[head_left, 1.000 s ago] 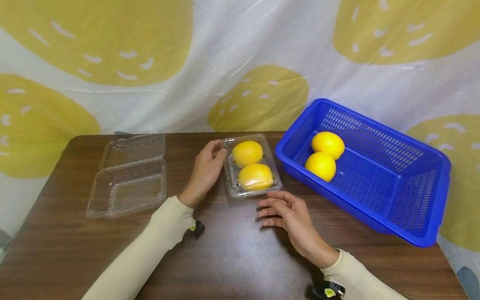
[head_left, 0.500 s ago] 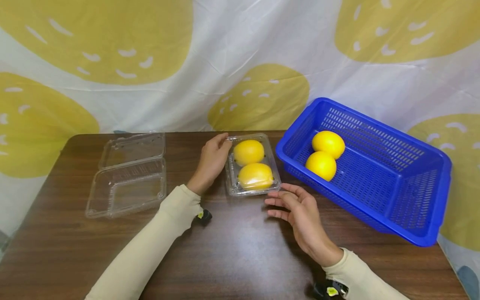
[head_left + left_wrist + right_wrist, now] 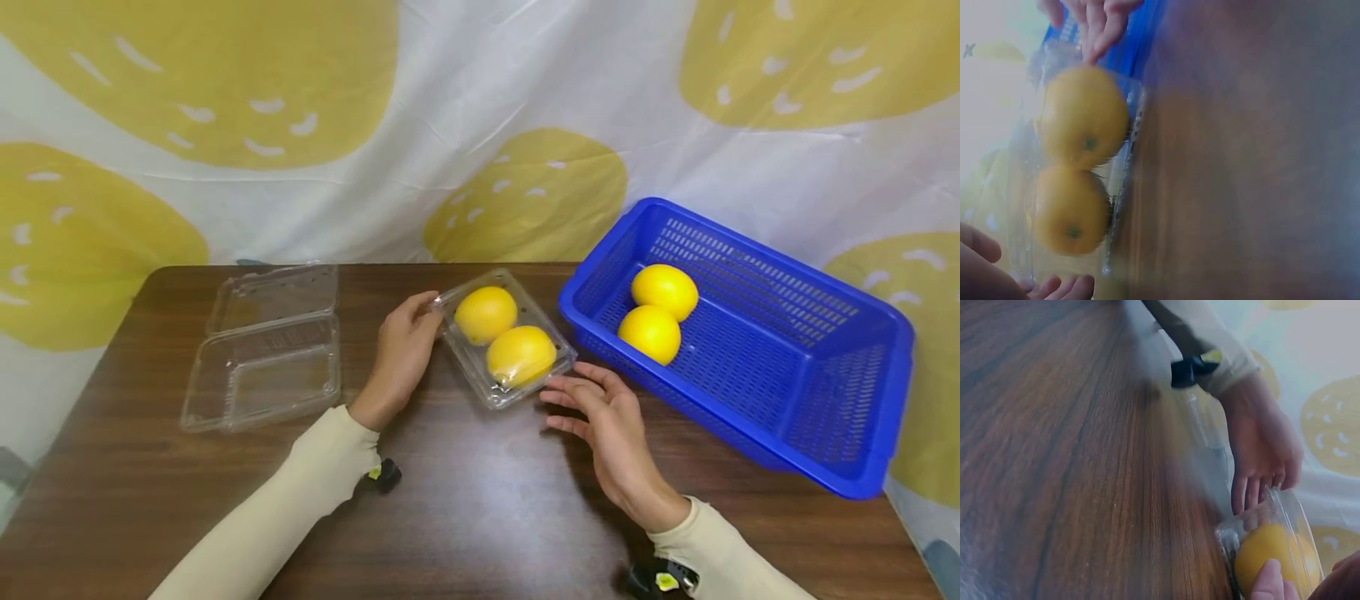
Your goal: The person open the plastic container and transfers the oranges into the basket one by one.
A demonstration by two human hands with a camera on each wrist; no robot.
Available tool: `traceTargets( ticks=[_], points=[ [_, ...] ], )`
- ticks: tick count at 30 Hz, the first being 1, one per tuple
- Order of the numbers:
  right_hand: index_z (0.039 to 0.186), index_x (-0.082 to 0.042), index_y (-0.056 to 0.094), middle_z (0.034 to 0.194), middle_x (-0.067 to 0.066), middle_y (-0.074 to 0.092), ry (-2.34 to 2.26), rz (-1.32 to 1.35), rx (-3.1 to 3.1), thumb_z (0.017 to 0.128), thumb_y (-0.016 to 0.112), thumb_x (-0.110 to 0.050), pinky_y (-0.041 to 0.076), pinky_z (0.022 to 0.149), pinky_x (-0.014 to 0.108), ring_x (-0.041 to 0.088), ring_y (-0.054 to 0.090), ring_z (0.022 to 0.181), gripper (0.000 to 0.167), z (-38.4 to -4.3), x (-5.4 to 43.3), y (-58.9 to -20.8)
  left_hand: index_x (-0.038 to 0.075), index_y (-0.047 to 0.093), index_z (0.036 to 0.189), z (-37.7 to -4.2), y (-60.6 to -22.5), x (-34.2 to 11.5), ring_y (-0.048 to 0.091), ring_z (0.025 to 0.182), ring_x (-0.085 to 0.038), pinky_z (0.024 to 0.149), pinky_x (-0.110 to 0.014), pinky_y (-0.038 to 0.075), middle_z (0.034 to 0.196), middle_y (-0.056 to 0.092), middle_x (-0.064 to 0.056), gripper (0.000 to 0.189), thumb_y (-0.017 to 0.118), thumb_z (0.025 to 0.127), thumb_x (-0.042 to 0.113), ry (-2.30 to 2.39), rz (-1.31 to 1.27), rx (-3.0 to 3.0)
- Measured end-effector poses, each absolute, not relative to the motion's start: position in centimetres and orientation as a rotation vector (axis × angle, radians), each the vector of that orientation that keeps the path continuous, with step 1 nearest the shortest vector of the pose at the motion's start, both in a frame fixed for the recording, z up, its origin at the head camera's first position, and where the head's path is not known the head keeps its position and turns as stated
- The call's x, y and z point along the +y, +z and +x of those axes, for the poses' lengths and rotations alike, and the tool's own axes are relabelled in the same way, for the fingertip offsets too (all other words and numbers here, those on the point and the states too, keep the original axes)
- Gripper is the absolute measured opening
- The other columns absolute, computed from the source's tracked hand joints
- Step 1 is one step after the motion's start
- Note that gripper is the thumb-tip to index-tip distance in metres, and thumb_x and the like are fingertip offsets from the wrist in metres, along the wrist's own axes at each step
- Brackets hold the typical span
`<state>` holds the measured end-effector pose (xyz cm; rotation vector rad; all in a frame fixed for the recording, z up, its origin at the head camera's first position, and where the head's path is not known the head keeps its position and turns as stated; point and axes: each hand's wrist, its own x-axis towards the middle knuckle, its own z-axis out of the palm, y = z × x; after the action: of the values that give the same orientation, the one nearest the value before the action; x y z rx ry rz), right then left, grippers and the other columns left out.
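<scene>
A clear plastic clamshell box [image 3: 474,354], lid down, lies turned at an angle on the table. It holds two yellow lemon-like fruits [image 3: 486,315], whose green stem ends face the left wrist camera. My left hand [image 3: 401,350] grips the box's far left corner, thumb and fingers to either side of that end in the left wrist view. At the near right corner, my right hand [image 3: 611,433] touches the box with mostly straight fingertips. The right wrist view shows one right fingertip [image 3: 1269,581] in front of a fruit; the left hand [image 3: 1263,440] appears beyond.
An open clear clamshell box [image 3: 262,392] stands at the left with its lid folded back. At the right is a blue slotted basket [image 3: 720,392] with two more yellow fruits [image 3: 651,333] inside. A fruit-print curtain [image 3: 360,217] hangs behind the dark wooden table [image 3: 465,517].
The filled box has turned counterclockwise, its far left corner swinging left and towards me. My left hand has moved left with that corner; my right hand has shifted slightly right.
</scene>
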<state>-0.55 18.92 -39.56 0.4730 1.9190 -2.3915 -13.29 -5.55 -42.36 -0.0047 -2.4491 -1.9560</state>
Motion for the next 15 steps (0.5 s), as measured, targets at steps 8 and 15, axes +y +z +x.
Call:
traceTargets(
  ticks=[8, 15],
  points=[
    [0.15, 0.008, 0.046, 0.133, 0.02, 0.069, -2.323, 0.43, 2.002, 0.109, 0.053, 0.001, 0.067, 0.079, 0.029, 0.02, 0.076, 0.103, 0.042, -0.9, 18.6, -39.6, -0.008, 0.061, 0.149, -9.0, -40.8, -6.7, 0.07, 0.121, -0.035, 0.104, -0.041, 0.064, 0.141, 0.068, -0.027, 0.045, 0.053, 0.106, 0.004, -2.123, 0.083, -2.342],
    [0.153, 0.009, 0.049, 0.143, 0.027, 0.061, -2.298, 0.407, 2.043, 0.107, 0.054, 0.006, 0.066, 0.078, 0.025, 0.013, 0.075, 0.099, 0.046, -1.2, 18.4, -39.7, -0.011, 0.056, 0.149, -7.0, -40.9, -7.2, 0.067, 0.127, -0.036, 0.098, -0.028, 0.064, 0.144, 0.064, -0.029, 0.045, 0.054, 0.106, 0.001, -2.198, 0.076, -2.295]
  ],
)
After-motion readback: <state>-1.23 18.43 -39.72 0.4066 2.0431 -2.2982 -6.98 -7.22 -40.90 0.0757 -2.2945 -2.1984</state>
